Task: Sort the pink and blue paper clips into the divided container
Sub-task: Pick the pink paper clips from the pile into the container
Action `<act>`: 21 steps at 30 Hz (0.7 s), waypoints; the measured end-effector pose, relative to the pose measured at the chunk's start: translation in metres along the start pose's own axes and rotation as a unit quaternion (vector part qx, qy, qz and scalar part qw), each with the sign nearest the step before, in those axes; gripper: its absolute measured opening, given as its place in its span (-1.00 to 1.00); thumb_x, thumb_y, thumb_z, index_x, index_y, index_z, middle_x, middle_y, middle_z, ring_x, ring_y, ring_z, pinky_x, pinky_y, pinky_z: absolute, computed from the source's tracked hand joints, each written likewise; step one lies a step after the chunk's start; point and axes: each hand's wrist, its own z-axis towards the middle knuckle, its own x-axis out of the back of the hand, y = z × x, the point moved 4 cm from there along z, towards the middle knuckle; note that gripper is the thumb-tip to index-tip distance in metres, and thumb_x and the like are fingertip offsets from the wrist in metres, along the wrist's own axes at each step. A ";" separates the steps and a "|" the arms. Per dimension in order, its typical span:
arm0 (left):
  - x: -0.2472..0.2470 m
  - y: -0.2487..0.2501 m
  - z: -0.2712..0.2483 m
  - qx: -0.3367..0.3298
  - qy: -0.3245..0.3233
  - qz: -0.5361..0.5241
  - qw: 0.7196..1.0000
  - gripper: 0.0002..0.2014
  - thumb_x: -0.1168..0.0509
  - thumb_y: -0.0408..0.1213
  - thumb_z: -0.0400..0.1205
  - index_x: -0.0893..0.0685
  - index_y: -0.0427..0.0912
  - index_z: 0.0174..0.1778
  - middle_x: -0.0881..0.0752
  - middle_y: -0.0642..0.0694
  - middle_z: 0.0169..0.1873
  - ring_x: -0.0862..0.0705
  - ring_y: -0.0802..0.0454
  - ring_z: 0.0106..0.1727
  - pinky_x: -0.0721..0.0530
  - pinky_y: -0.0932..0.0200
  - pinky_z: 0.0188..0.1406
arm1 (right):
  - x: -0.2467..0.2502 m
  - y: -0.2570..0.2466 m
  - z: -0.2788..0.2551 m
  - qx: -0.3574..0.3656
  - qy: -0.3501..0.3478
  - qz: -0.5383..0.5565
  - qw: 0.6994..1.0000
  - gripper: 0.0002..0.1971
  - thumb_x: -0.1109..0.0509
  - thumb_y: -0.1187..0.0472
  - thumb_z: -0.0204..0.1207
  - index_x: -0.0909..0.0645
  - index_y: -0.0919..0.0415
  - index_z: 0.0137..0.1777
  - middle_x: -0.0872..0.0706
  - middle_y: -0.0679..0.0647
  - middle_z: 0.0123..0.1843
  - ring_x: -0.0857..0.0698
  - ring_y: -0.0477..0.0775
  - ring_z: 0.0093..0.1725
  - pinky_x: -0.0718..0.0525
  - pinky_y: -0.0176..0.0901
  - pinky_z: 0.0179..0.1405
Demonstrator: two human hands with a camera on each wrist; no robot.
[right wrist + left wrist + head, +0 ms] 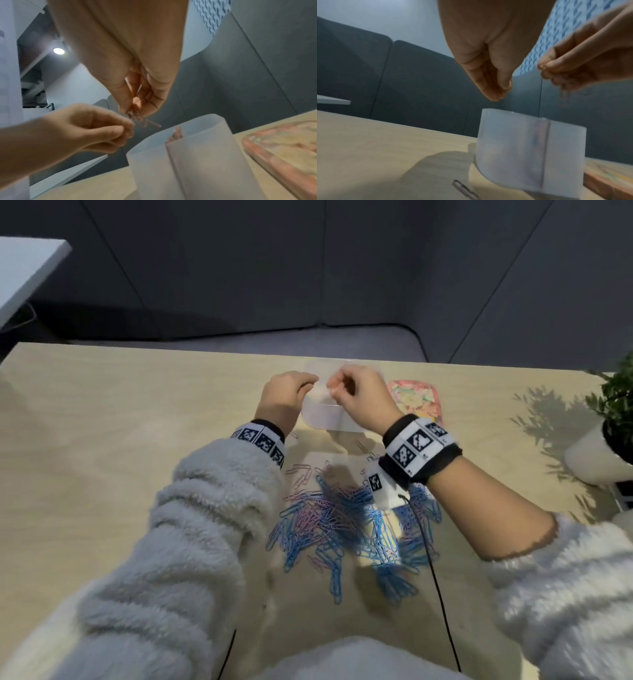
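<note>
A translucent divided container (322,419) stands on the wooden table beyond a mixed pile of blue and pink paper clips (342,525). Both hands hover just above its rim. My right hand (135,112) pinches a small bunch of pink clips (142,120) that hang over the container (205,155). Pink clips (175,135) show behind the divider. My left hand (128,128) sits beside the bunch, thumb pressed to curled fingers. Whether the left hand (500,93) holds a clip is hidden by blur.
A pink floral flat object (418,398) lies right of the container. A potted plant (613,422) stands at the table's right edge. One stray clip (464,189) lies left of the container. A black cable (442,594) runs across the table's near side.
</note>
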 end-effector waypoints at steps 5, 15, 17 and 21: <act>0.021 -0.036 -0.051 0.028 0.025 -0.007 0.999 -0.82 -0.24 -0.45 0.57 -0.73 -0.22 -0.03 -0.78 -0.18 -0.04 -0.68 -0.13 -0.05 -0.65 0.02 0.04 | -0.006 0.002 0.034 -0.026 0.053 0.001 0.998 -0.89 -0.32 0.40 0.48 -0.69 0.33 -0.14 -0.63 -0.13 -0.39 -0.56 -0.34 -0.50 -0.55 -0.47 -0.31; 0.029 -0.112 -0.164 0.236 -0.098 0.025 0.967 -0.72 -0.38 -0.20 0.53 -0.63 -0.15 0.14 -0.66 -0.11 0.06 -0.61 0.03 -0.04 -0.60 0.13 0.03 | -0.029 -0.006 0.009 0.059 0.011 -0.115 0.992 -0.72 -0.17 0.27 0.59 -0.65 0.41 -0.17 -0.75 0.25 -0.17 -0.62 0.19 -0.16 -0.56 -0.04 -0.11; 0.019 -0.110 -0.168 0.243 -0.109 0.027 0.964 -0.62 -0.43 -0.14 0.49 -0.60 -0.20 0.16 -0.61 -0.10 0.01 -0.60 0.02 -0.03 -0.60 0.14 0.07 | -0.054 -0.003 -0.008 0.076 -0.073 -0.133 0.986 -0.74 -0.17 0.28 0.59 -0.66 0.39 -0.14 -0.75 0.21 -0.15 -0.61 0.14 -0.16 -0.58 -0.04 -0.08; 0.001 -0.092 -0.163 0.220 -0.093 0.024 0.971 -0.72 -0.43 -0.25 0.46 -0.61 -0.21 0.05 -0.52 -0.07 -0.08 -0.60 -0.05 -0.05 -0.55 0.16 0.00 | -0.098 0.027 -0.022 0.024 -0.205 -0.228 0.952 -0.73 -0.12 0.34 0.61 -0.58 0.42 0.17 -0.65 0.31 0.17 -0.60 0.27 0.17 -0.58 0.04 0.20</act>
